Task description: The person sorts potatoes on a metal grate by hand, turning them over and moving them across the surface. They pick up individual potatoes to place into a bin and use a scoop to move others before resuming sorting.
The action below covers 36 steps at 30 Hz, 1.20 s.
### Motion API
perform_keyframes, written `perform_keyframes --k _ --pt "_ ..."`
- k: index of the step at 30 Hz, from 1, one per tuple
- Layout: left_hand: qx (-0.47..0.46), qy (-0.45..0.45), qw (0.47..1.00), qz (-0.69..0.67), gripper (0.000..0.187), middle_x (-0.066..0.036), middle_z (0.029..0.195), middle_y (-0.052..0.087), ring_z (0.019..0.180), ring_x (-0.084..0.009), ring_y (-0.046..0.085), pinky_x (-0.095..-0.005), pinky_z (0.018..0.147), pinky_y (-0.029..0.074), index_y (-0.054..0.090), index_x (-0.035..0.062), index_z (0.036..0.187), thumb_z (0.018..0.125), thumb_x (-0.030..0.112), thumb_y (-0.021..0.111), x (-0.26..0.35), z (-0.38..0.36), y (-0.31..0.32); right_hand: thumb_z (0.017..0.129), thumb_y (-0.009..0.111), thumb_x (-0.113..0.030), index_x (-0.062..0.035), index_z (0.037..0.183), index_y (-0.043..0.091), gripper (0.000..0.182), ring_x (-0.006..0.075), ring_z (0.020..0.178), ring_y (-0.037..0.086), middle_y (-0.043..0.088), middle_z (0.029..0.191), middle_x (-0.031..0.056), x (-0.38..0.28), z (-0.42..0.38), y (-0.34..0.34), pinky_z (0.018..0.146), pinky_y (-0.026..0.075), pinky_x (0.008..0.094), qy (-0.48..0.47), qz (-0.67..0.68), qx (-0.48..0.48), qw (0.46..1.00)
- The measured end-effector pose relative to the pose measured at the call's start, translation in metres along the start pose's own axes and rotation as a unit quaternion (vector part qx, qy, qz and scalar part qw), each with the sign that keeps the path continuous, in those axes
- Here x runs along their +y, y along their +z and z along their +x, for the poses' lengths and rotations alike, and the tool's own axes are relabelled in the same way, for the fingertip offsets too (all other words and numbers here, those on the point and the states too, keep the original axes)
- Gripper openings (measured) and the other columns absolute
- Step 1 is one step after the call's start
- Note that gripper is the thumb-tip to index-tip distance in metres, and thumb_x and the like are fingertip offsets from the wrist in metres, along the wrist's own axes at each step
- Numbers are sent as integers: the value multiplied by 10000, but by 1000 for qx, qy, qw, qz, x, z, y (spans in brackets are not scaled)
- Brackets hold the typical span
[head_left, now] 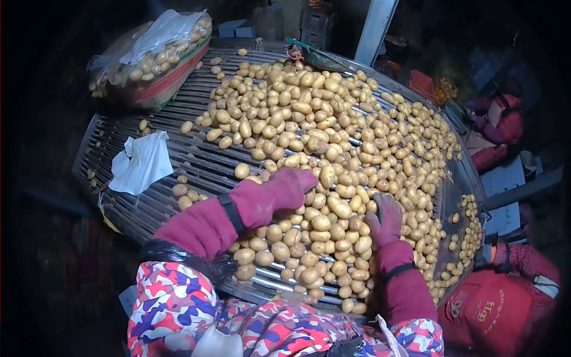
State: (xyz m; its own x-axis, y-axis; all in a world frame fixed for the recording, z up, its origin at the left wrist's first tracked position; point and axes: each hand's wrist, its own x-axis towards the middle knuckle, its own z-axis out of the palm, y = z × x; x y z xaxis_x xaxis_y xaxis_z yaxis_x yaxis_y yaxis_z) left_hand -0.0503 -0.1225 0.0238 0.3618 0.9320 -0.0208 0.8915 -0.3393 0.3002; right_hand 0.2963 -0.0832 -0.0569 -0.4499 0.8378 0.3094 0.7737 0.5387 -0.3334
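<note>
A wide spread of potatoes (339,205) lies on a slatted metal table (196,156). My left hand (294,181), in a dark pink glove, reaches over the middle of the potatoes; its fingers point right and their undersides are hidden, so whether it holds one cannot be made out. My right hand (386,217), gloved too, rests against the potatoes to the right, its fingers apart and pointing away from me. Nothing shows in its grasp. Between the two hands lie loose potatoes in several layers.
A full sack of potatoes (160,89) stands at the table's back left. White paper (141,163) lies on the left slats. A green scoop-like object (321,58) is at the far edge. Two people in red, one person (502,128) farther off and one person (499,303) nearer, are at the right.
</note>
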Motion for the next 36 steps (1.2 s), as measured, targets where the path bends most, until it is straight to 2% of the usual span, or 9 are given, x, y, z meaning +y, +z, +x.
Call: perform_keyframes --k 6,8,10,12,14,21,26,28,36 --pt "-85 50 979 -176 256 -129 953 631 867 -362 649 -479 749 501 628 94 971 733 152 699 36 -82 20 862 684 -395 -164 1432 513 638 351 1367 441 501 1463 131 6 4 -3 1158 294 485 -1 -13 -38 999" --pt "-88 56 984 -145 255 -123 980 635 907 -349 649 -471 749 509 631 104 976 734 154 695 41 -102 14 845 707 -359 -123 1392 549 617 367 1315 493 540 1410 160 -5 20 -23 1118 369 462 89 94 -121 984" --pt "-23 83 996 2 283 -107 952 609 896 -325 637 -456 749 514 620 114 983 714 166 688 37 -115 24 823 731 -322 -97 1346 579 589 376 1264 533 574 1353 186 -52 17 -35 1071 427 448 110 168 -15 980" --pt "-75 60 994 43 272 -104 932 595 885 -314 625 -456 732 509 601 117 958 709 182 691 38 -111 25 803 746 -340 -82 1350 565 631 371 1286 506 553 1362 183 -91 8 -27 1109 388 469 4 248 -27 968" --pt "-40 78 995 47 282 -102 946 600 903 -307 626 -454 736 509 604 118 974 713 185 687 25 -102 38 807 729 -341 -86 1383 535 660 368 1344 439 520 1392 152 -134 -8 -29 1148 317 512 -136 37 -72 987" --pt "-21 56 997 46 257 -112 982 618 926 -303 638 -447 730 516 616 109 973 767 251 675 16 -106 39 821 690 -327 -102 1192 605 443 308 1305 458 567 1224 100 -96 -68 -73 1053 357 519 -185 -52 -156 969" --pt "32 81 996 27 253 -111 957 607 900 -300 631 -448 710 514 597 102 967 794 271 672 15 -101 45 804 693 -265 -108 1196 587 436 272 1055 593 603 1110 63 -124 -37 -72 861 469 458 -54 -82 -248 964" --pt "47 77 996 18 242 -110 948 603 894 -299 629 -447 707 514 595 100 962 804 268 666 17 -99 44 829 663 -192 -104 1175 566 370 266 950 647 602 1040 84 -135 -12 -63 751 520 395 -121 19 -124 985" --pt "58 73 995 35 358 -118 974 579 896 -313 616 -451 699 496 575 94 1096 810 279 684 14 -101 41 862 590 -119 -110 1121 553 262 329 827 678 617 1073 123 -143 14 14 665 528 480 -17 -125 -166 978"
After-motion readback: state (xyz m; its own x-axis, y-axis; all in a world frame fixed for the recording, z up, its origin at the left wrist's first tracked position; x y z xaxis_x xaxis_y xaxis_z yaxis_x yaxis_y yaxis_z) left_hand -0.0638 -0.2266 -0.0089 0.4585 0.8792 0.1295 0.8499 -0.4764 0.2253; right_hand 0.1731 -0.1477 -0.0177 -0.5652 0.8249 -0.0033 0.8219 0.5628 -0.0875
